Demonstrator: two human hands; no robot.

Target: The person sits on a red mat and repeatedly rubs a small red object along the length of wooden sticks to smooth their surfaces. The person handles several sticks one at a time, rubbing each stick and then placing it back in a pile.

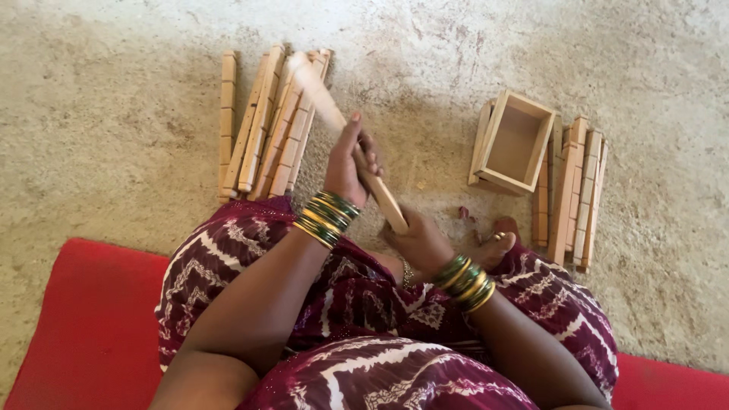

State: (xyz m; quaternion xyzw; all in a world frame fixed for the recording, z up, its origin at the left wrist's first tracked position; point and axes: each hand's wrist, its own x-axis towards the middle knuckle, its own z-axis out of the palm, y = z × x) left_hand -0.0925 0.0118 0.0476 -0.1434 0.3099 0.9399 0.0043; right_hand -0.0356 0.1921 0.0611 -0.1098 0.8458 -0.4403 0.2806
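A long notched wooden strip [323, 99] runs diagonally from the upper left down toward my lap, blurred at its far end. My left hand [348, 162] grips it around the middle. My right hand [419, 241] holds its lower end near my knee. Both wrists carry green and gold bangles. A pile of similar wooden strips [262, 125] lies on the ground just beyond my left hand.
An open rectangular wooden frame box [516, 143] rests on a second bundle of strips [571, 190] at the right. I sit on a red mat [91, 319] on a rough sandy floor, my foot [497, 244] near small dark scraps [465, 215].
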